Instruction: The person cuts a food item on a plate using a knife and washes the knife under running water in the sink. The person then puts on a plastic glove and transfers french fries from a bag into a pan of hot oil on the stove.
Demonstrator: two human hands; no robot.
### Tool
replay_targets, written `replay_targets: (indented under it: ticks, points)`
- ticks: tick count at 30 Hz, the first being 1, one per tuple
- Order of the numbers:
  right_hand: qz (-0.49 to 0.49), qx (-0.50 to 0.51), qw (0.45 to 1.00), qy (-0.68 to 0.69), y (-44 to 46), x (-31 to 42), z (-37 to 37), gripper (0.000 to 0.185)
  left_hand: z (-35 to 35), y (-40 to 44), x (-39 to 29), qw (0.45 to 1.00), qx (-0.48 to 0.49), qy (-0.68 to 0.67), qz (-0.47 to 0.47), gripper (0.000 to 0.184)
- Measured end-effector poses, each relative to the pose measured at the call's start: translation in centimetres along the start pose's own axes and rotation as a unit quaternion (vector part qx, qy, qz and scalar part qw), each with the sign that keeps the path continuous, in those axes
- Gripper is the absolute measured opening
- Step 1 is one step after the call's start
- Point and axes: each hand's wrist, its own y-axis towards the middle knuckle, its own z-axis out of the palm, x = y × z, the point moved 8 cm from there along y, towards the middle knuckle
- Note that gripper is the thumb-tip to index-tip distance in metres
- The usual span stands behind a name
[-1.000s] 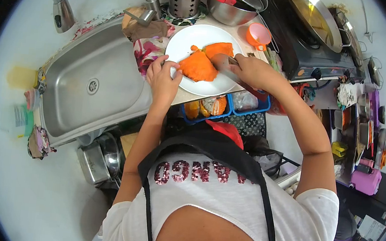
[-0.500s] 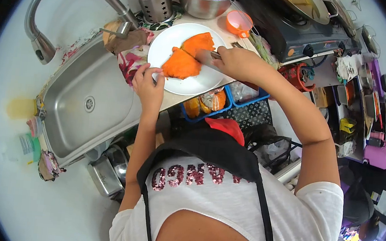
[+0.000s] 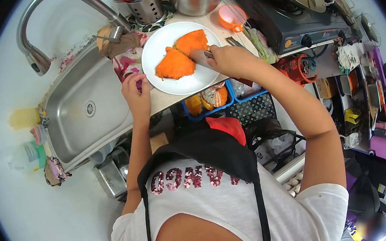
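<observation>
On the counter, a white plate (image 3: pixel 206 81) carries an orange, flat piece of food (image 3: pixel 176 65) split into two parts that lie close together. My right hand (image 3: pixel 233 61) grips a knife (image 3: pixel 199 57); its broad blade lies by the right side of the food, and the handle is mostly hidden. My left hand (image 3: pixel 136 97) is at the counter edge, left of the plate and apart from it. Its curled fingers close on a patterned maroon-and-white cloth (image 3: pixel 127 65) beside the sink.
A steel sink (image 3: pixel 74 123) with a tall faucet (image 3: pixel 39 57) lies left. Behind the plate stand a utensil holder (image 3: pixel 145 9), a steel pot (image 3: pixel 197 4) and an orange cup (image 3: pixel 231 17). A gas stove (image 3: pixel 285 32) is at right. Blue baskets (image 3: pixel 229 106) sit below the counter.
My left hand has let go of the plate's rim and moved left and down to the cloth. The knife stays in my right hand by the food. The view has shifted slightly.
</observation>
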Motion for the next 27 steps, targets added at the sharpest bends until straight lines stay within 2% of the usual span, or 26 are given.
replay_targets:
  ticks: [4, 7, 10, 19, 27]
  points:
    - [0.016, 0.02, 1.0, -0.018, -1.0, 1.2, 0.3, 0.033, 0.3, -0.4, 0.4, 1.0, 0.018, -0.012, -0.011, 0.015]
    - [-0.034, -0.006, 0.998, -0.043, -1.3, 2.0, 0.1, 0.033, 0.6, -0.5, 0.1, 0.999, 0.035, -0.018, -0.01, 0.015]
    - [-0.022, -0.026, 0.999, -0.025, -1.4, 1.3, -0.8, 0.034, 0.6, -1.1, 0.5, 0.999, 0.025, -0.027, -0.024, 0.016]
    - [0.046, 0.014, 0.999, 0.021, -2.1, 0.0, -1.3, 0.036, 0.6, -1.6, -0.5, 0.998, 0.049, -0.006, -0.036, 0.017]
    - [0.013, 0.036, 0.999, 0.005, -0.3, 0.6, -0.2, 0.035, 1.2, -1.4, -1.6, 0.997, 0.065, 0.038, -0.012, 0.018]
